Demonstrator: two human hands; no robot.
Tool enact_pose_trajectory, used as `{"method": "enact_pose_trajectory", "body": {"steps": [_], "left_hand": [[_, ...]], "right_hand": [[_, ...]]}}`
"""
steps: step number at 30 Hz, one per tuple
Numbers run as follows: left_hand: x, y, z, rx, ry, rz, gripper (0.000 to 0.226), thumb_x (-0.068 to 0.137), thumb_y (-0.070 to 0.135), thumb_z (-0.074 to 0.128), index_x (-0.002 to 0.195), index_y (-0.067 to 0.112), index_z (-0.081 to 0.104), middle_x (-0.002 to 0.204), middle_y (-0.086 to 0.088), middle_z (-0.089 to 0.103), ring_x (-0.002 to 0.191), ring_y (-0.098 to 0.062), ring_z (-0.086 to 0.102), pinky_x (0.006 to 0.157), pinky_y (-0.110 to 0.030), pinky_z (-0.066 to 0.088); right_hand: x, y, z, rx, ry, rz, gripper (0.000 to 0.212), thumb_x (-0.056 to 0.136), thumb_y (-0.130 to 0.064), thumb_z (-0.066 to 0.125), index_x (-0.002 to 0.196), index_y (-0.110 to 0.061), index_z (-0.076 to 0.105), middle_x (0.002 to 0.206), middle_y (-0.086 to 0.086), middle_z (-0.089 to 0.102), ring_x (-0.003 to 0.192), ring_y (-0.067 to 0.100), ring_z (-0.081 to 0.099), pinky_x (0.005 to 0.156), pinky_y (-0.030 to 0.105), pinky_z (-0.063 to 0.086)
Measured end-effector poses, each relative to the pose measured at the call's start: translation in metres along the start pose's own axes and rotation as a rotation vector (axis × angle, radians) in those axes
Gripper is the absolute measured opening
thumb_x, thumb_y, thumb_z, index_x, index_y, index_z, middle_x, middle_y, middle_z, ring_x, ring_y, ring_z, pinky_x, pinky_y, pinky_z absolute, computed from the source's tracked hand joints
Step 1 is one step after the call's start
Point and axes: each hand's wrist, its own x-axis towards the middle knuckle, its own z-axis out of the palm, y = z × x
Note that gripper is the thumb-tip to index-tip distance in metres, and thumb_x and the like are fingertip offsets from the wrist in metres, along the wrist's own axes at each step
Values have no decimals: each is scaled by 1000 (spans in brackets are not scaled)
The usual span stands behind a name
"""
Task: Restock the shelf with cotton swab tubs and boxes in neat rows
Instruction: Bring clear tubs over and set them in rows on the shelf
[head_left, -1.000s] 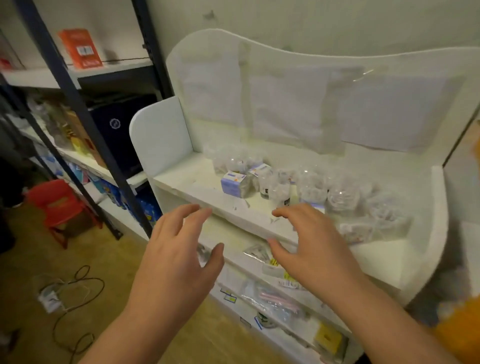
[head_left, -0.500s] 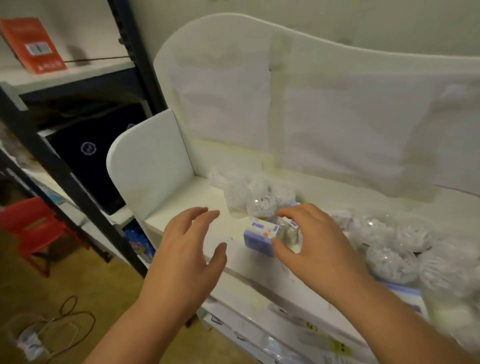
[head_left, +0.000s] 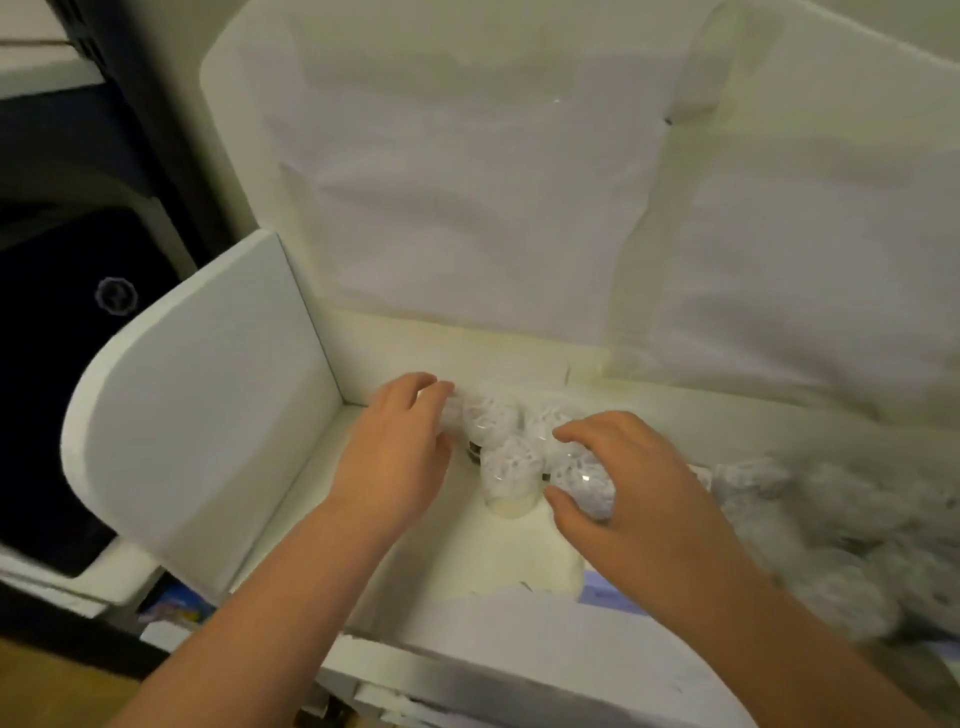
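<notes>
Several clear cotton swab tubs (head_left: 511, 467) stand clustered in the back left corner of the white shelf (head_left: 457, 561). My right hand (head_left: 639, 504) curls over the nearest right tub (head_left: 584, 483), with the thumb in front of it and the fingers behind. My left hand (head_left: 395, 457) reaches to the leftmost tub (head_left: 457, 413) by the side panel, fingers over its top and thumb at its side. That tub is blurred and partly hidden. A pale blue box (head_left: 595, 592) peeks out under my right wrist.
A blurred heap of more clear tubs (head_left: 831, 535) fills the shelf's right side. A white side panel (head_left: 208, 415) closes the left end and a tall back panel (head_left: 467, 208) stands behind. A dark rack with a black box (head_left: 62, 322) stands on the left.
The view has moved closer to the shelf corner. Both hands have gone forward onto the tubs; the right hand has left the blue box and closed around a tub.
</notes>
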Motion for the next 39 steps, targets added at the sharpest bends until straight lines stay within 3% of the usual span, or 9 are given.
{"method": "enact_pose_trajectory", "body": {"steps": [4, 7, 11, 16, 23, 29, 34, 39], "left_hand": [[14, -21, 21, 0, -39, 66, 55, 71, 13, 72, 125, 16, 59, 124, -5, 57, 116, -30, 52, 98, -37, 44], [13, -31, 26, 31, -49, 107, 55, 69, 13, 74, 122, 15, 60, 121, -5, 56, 112, -30, 52, 93, -37, 47], [15, -37, 18, 83, -30, 142, 43, 66, 10, 76, 107, 14, 64, 110, -6, 57, 99, -32, 54, 79, -39, 51], [5, -46, 5, 112, -45, 156, 34, 68, 6, 71, 100, 17, 65, 102, -2, 56, 89, -29, 52, 71, -40, 50], [-9, -58, -3, 67, -92, 147, 33, 75, 12, 73, 106, 22, 64, 102, 5, 55, 91, -23, 51, 76, -35, 48], [-22, -55, -15, -42, -21, 100, 20, 87, 25, 67, 106, 23, 62, 100, 8, 54, 91, -21, 53, 75, -34, 47], [-28, -46, -27, -118, 13, 50, 23, 87, 29, 67, 109, 23, 63, 97, 9, 55, 89, -17, 52, 72, -28, 42], [-34, -32, -45, -142, 61, 9, 26, 90, 32, 62, 113, 22, 60, 99, 8, 53, 89, -17, 52, 72, -27, 37]], "right_hand": [[10, -9, 10, -51, 34, 26, 39, 81, -39, 64, 120, -31, 58, 114, -16, 54, 106, 5, 52, 95, 21, 39], [14, -12, 17, -101, 12, 39, 39, 84, -40, 64, 122, -32, 56, 118, -15, 54, 109, 7, 52, 98, 31, 43], [21, -20, 26, -153, -67, 33, 40, 86, -39, 63, 124, -35, 53, 120, -16, 48, 112, 5, 46, 94, 13, 32], [38, -32, 38, -340, -202, -22, 41, 88, -41, 55, 127, -32, 46, 123, -8, 43, 114, 15, 42, 93, 33, 45], [48, -34, 40, -521, -319, -89, 44, 90, -38, 56, 131, -27, 44, 128, -4, 43, 115, 19, 39, 97, 32, 41], [50, -30, 40, -511, -371, -125, 48, 91, -43, 54, 136, -32, 39, 132, -8, 42, 117, 16, 37, 101, 30, 36], [48, -29, 40, -412, -408, -102, 53, 91, -45, 54, 140, -38, 35, 136, -13, 41, 121, 13, 38, 101, 29, 34], [38, -37, 24, -290, -253, -115, 55, 85, -47, 60, 137, -34, 44, 128, -11, 48, 118, 13, 40, 102, 30, 36]]}}
